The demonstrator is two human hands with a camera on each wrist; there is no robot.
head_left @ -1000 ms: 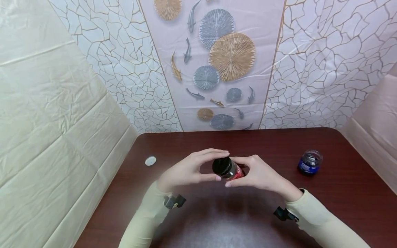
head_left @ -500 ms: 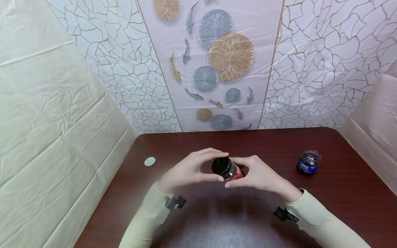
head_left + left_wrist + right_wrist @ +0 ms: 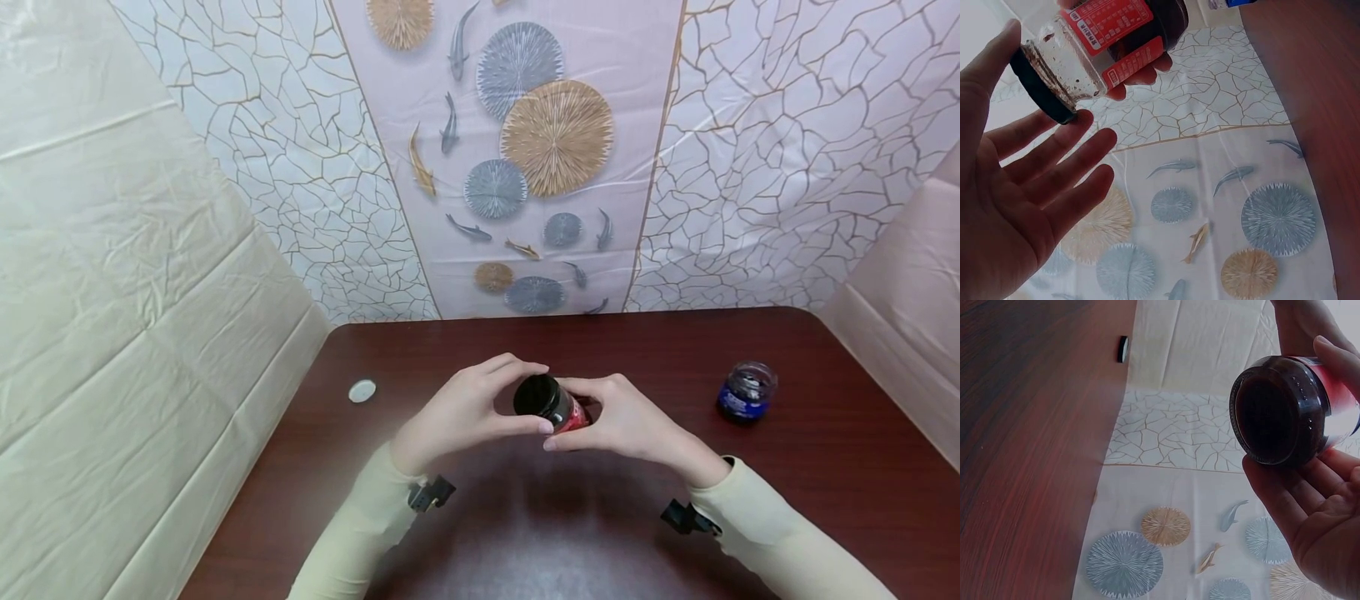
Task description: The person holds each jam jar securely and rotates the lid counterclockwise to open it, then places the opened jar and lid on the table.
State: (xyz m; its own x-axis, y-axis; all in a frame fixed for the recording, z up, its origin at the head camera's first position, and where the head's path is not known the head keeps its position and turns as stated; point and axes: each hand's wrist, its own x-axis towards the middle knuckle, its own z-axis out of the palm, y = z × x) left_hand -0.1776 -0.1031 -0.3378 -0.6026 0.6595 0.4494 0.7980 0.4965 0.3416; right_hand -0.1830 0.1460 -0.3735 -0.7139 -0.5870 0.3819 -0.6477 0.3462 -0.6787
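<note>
A glass jar (image 3: 577,415) with a red label and a black lid (image 3: 535,396) is held tilted above the table, its lid end toward the left. My left hand (image 3: 467,410) pinches the lid between thumb and fingertips; in the left wrist view the other fingers spread away from it. Dark smears cling to the bare glass below the lid (image 3: 1038,87). Around the jar's body curls my right hand (image 3: 630,421), thumb on the near side. The right wrist view faces the jar's dark base (image 3: 1269,415).
At the right of the dark red-brown table (image 3: 480,533) stands an open glass jar (image 3: 746,396) with a blue label and dark contents. A round lid (image 3: 362,391) lies at the left, pale side up. Patterned cloth (image 3: 525,250) hangs behind the table.
My left hand has turned slightly around the lid, its thumb shifting to the right and its wrist moving a little right. The right hand and the jar's body stay nearly still.
</note>
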